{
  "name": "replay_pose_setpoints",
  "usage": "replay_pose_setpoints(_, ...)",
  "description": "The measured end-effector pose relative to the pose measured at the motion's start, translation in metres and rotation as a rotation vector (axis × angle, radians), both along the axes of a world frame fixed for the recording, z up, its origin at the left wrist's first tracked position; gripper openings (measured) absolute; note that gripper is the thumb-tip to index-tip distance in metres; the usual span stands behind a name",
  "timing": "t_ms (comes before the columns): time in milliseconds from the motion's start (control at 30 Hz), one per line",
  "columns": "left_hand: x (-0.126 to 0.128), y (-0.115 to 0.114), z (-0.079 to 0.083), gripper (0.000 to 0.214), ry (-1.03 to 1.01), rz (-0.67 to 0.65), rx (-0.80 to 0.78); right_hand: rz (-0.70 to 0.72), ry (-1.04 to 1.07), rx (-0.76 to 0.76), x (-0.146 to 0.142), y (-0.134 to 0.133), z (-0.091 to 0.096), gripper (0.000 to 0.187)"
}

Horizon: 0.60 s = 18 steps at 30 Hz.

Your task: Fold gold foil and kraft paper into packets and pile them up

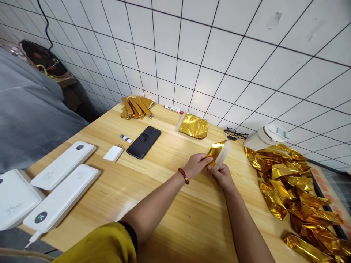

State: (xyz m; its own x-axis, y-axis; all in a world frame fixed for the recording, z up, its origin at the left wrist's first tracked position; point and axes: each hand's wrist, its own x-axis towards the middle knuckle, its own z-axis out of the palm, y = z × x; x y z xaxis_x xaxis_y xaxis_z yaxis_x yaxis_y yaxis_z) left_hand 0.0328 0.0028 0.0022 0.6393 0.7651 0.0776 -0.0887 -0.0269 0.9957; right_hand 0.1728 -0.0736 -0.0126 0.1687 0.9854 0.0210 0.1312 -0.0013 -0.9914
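A worktop [170,208] is spreading under the fingers [206,160] of the left hand [196,164] and right hand [222,177], a heap of shiny wrappers [293,182] lying to their right and a phone [144,142] to their left. Both hands' fingers are pinching one gold packet [215,148] between them, while a marker [172,109] is lying beyond, leftward.

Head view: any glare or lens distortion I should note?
In the head view, glints on the held gold pouch and foil pile; soft reflections on the tiled wall, whose grid lines splay, as if wide-angle; a pale sheen on the table.
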Motion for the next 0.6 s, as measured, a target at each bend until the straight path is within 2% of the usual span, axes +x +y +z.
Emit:
replay_pose_setpoints(233, 0.0034, 0.0006, -0.0035, 0.042, -0.067, 0.09, -0.111, -0.01, -0.036, -0.026, 0.0001, 0.0014, -0.0015, 0.044)
replay_pose_setpoints(600, 0.0031, -0.0016, 0.0012, 0.044, -0.115, 0.091, -0.175, -0.011, 0.039, -0.049, 0.0028, -0.001, -0.0033, 0.045)
